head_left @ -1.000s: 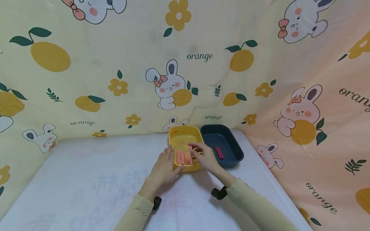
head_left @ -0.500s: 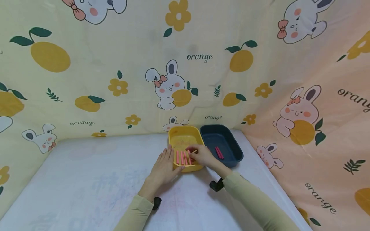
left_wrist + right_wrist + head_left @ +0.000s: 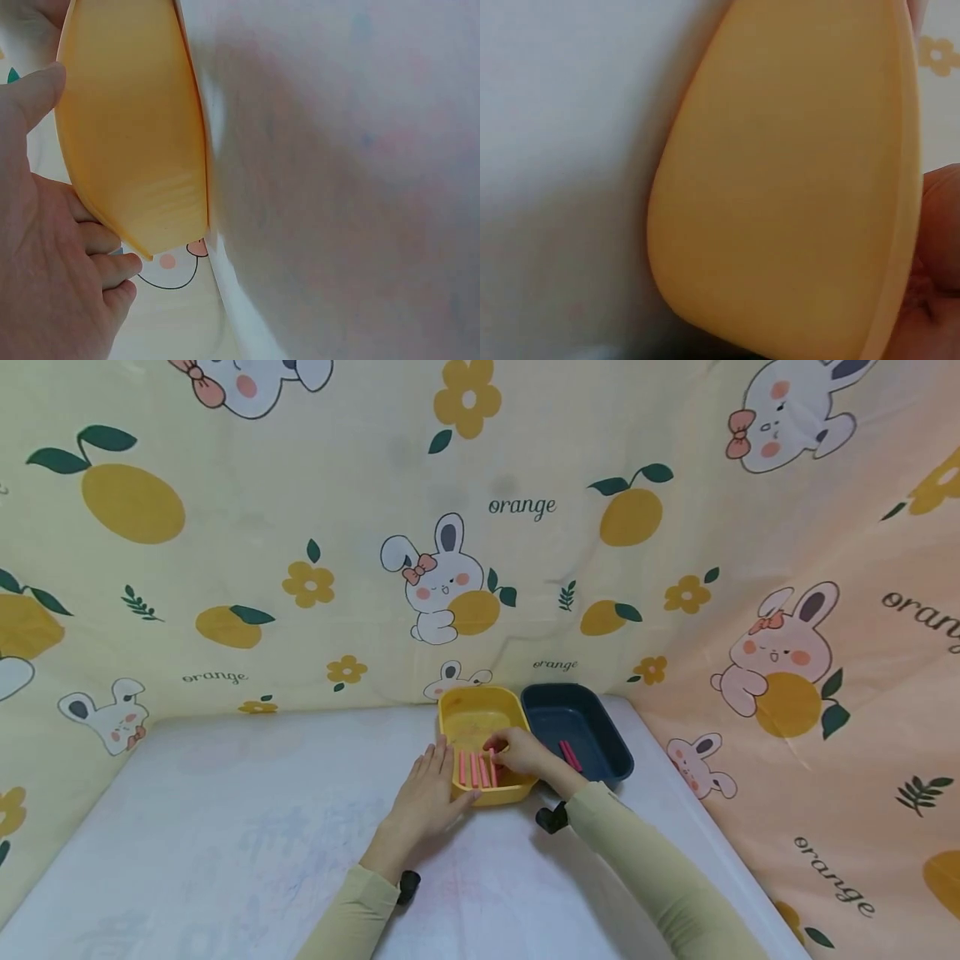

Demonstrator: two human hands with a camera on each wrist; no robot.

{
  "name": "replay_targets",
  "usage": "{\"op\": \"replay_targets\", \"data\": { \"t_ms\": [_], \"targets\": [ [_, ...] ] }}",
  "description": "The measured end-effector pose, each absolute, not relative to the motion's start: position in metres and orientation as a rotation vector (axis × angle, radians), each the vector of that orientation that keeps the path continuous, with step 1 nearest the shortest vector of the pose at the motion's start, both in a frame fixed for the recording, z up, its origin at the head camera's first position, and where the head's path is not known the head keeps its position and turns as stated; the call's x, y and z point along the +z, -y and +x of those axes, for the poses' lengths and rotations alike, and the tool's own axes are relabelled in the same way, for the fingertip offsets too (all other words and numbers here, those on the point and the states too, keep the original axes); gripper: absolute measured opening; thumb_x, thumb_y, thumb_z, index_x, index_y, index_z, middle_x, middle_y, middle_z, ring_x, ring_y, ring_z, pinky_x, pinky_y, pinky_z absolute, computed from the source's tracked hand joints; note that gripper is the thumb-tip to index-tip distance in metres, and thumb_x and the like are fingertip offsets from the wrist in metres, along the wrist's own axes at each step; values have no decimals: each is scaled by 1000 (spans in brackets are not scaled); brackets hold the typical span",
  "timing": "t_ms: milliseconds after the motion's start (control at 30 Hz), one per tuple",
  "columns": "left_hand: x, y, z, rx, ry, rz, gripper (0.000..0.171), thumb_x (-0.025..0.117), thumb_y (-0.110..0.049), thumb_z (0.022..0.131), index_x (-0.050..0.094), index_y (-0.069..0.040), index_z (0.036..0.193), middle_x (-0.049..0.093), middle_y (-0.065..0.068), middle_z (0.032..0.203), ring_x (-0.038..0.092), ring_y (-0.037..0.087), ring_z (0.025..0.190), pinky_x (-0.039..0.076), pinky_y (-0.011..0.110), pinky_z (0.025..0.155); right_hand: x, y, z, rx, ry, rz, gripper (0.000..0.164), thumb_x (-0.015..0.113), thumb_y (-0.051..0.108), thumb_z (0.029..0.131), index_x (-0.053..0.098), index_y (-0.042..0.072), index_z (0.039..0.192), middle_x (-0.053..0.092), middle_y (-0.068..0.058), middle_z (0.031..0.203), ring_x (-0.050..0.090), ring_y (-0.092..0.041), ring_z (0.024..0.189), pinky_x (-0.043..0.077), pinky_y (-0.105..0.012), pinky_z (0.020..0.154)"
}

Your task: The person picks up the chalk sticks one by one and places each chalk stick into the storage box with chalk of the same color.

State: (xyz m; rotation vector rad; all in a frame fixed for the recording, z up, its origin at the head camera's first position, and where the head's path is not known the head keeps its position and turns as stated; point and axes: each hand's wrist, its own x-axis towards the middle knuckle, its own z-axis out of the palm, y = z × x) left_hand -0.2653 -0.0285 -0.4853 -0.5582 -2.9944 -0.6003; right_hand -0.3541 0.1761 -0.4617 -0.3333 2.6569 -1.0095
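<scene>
Inside the yellow tray, several light pink sticks stand side by side near its front. My right hand reaches over the tray's right side and pinches the rightmost pink stick near its upper end. My left hand lies along the tray's left rim with its fingers straight, the thumb touching the front rim. In the left wrist view, the fingers touch the edge of the tray. The tray's wall hides most of the right hand in the right wrist view.
A dark blue tray stands against the yellow one on its right, with darker pink sticks inside. Both sit on a white table near its far edge. Behind them hangs a patterned cloth.
My right hand and forearm have moved slightly left, and the rightmost pink stick has come closer to the others. The left hand has kept its place on the rim.
</scene>
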Motion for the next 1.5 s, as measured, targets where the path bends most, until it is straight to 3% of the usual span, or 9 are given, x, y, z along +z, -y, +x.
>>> {"op": "replay_targets", "data": {
  "t_ms": [233, 500, 800, 1500],
  "targets": [
    [-483, 28, -265, -604, 3000, -553, 96, 54, -62, 101, 23, 5, 162, 11, 23, 172, 17, 41, 158, 19, 51, 128, -469, -173, -363, -930, -2715, -381, 21, 67, 1, 99, 73, 2, 118, 69, -7, 102, 61, -17, 90, 57, -29, 81],
    [-487, 29, -266, -591, 2993, -554, 95, 54, -61, 102, 23, 6, 162, 11, 23, 172, 17, 41, 158, 19, 51, 129, -477, -169, -364, -948, -2712, -374, 21, 64, 1, 99, 72, -1, 119, 70, -10, 103, 65, -16, 85, 59, -27, 71],
    [-487, 28, -266, -598, 2995, -557, 94, 52, -61, 103, 22, 5, 163, 10, 22, 172, 15, 40, 158, 19, 51, 129, -475, -167, -360, -944, -2698, -387, 20, 64, 1, 100, 71, -2, 117, 70, -11, 105, 64, -18, 88, 59, -28, 76],
    [-487, 28, -267, -587, 2991, -561, 95, 53, -62, 102, 24, 6, 162, 12, 24, 172, 17, 42, 158, 19, 51, 128, -474, -163, -360, -1008, -2688, -288, 21, 68, 14, 102, 71, 1, 117, 68, -9, 103, 63, -16, 82, 57, -26, 71]
  ]
}}
